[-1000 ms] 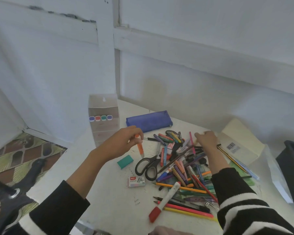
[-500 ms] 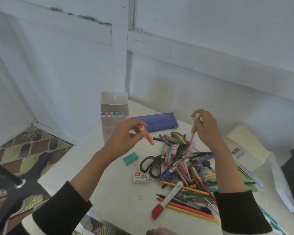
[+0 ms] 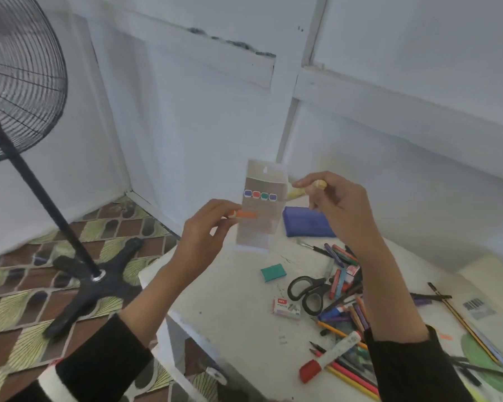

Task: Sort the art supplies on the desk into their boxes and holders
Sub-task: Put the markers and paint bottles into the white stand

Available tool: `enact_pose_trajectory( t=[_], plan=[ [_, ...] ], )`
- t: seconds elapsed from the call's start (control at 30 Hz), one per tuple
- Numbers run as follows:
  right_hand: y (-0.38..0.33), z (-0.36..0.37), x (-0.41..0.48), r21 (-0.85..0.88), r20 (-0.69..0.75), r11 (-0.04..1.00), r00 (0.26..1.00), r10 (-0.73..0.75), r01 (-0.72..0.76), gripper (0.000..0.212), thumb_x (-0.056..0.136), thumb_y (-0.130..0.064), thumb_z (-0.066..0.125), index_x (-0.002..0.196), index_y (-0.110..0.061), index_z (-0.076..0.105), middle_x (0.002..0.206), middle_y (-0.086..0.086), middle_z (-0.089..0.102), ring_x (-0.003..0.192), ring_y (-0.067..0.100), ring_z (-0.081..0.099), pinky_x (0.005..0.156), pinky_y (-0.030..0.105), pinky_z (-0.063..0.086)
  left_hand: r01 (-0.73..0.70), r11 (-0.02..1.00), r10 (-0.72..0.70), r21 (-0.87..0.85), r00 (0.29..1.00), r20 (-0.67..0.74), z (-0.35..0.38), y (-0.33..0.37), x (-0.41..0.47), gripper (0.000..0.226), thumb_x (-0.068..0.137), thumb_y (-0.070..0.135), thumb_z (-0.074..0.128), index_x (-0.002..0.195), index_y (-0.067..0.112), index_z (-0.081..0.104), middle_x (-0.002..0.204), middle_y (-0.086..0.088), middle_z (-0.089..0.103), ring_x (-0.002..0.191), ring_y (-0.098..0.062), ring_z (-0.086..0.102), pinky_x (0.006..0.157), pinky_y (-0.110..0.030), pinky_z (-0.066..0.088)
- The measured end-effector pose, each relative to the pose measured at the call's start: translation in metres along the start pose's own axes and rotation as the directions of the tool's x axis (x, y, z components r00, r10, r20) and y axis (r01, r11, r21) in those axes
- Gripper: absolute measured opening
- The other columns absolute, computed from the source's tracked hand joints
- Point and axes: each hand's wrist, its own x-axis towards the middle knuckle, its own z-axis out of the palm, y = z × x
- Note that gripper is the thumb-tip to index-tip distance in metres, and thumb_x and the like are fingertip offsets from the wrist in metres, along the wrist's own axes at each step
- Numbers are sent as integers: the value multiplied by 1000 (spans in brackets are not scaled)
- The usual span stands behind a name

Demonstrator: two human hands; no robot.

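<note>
Orange marker (image 3: 246, 214) held at clear box (image 3: 262, 224).
My L hand (image 3: 204, 236) pinches it, short, overlapping box face; R hand (image 3: 340, 207) pinches yellow marker (image 3: 321, 185) beside box. Blue pouch (image 3: 305, 223), scissors (image 3: 308, 294) on desk (image 3: 230, 314).

The fan (image 3: 21, 82) is cut off at the left edge. The right hand (image 3: 340, 210) hides most of a yellow marker (image 3: 321, 185).
</note>
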Motion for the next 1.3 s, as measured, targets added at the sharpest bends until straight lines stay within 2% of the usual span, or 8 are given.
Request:
enact_pose_trajectory(
  t=[0.2, 0.33, 0.47, 0.57, 0.63, 0.73, 1.03, 1.3],
  plan=[
    [6, 21, 7, -179, 64, 976, 991, -117, 127, 28, 89, -30, 51, 92, -6, 66, 91, 5, 59, 61, 3, 56, 59, 10, 44, -136, 988, 136, 69, 991, -2, -4, -1, 0, 29, 85, -4, 61, 109, 13, 59, 105, 2, 57, 90, -11, 57, 82, -18, 50],
    [22, 31, 17, -225, 125, 971, 991, -48, 75, 19, 89, -15, 59, 101, -3, 68, 94, 5, 54, 63, -2, 61, 61, 9, 49, -153, 940, 92, 306, 975, 204, 7, -16, 3, 29, 80, -2, 66, 106, 11, 64, 104, -4, 65, 75, -24, 64, 54, -35, 56],
    [36, 39, 27, -447, 191, 894, 979, 74, 20, 25, 87, -12, 64, 112, -10, 62, 105, 3, 64, 52, 2, 56, 68, 23, 51, -172, 875, 6, 453, 938, 345, 19, -25, 13, 42, 61, -9, 78, 94, 13, 67, 94, 1, 67, 53, -26, 59, 37, -26, 43],
    [35, 41, 35, -657, 252, 750, 960, 118, 80, 28, 91, -25, 59, 118, -18, 59, 111, -2, 66, 72, 15, 56, 74, 30, 47, -245, 776, -40, 581, 900, 433, 25, -23, 26, 48, 39, -12, 81, 78, 11, 66, 81, 0, 65, 34, -25, 45, 34, -17, 22],
    [32, 44, 40, -755, 289, 641, 948, 134, 139, 27, 94, -29, 54, 119, -19, 59, 111, -1, 64, 90, 20, 57, 70, 26, 37, -262, 734, -149, 627, 838, 524, 28, -12, 35, 41, 54, -8, 80, 88, 9, 64, 91, -4, 64, 44, -25, 52, 40, -20, 22],
    [29, 45, 42, -785, 282, 604, 947, 153, 136, 27, 95, -29, 52, 119, -20, 59, 109, 2, 64, 96, 23, 57, 70, 24, 33, -269, 641, -301, 719, 774, 558, 40, -1, 39, 28, 93, 2, 52, 120, 5, 48, 116, -11, 55, 82, -29, 61, 62, -30, 37],
    [32, 42, 43, -754, 316, 636, 940, 130, 165, 24, 95, -28, 52, 111, -13, 61, 104, 8, 64, 92, 25, 55, 70, 28, 35, -283, 557, -367, 781, 759, 537, 51, 16, 47, 28, 96, 3, 47, 123, 3, 51, 113, -11, 60, 99, -28, 62, 78, -30, 47],
    [32, 36, 51, -752, 390, 630, 902, 186, 195, 29, 99, -27, 43, 112, -11, 64, 94, 11, 65, 81, 27, 57, 63, 29, 33, -351, 551, -358, 757, 720, 594, 39, 3, 60, 27, 93, 4, 51, 118, 13, 55, 100, -3, 60, 83, -22, 59, 64, -26, 38]
  ],
)
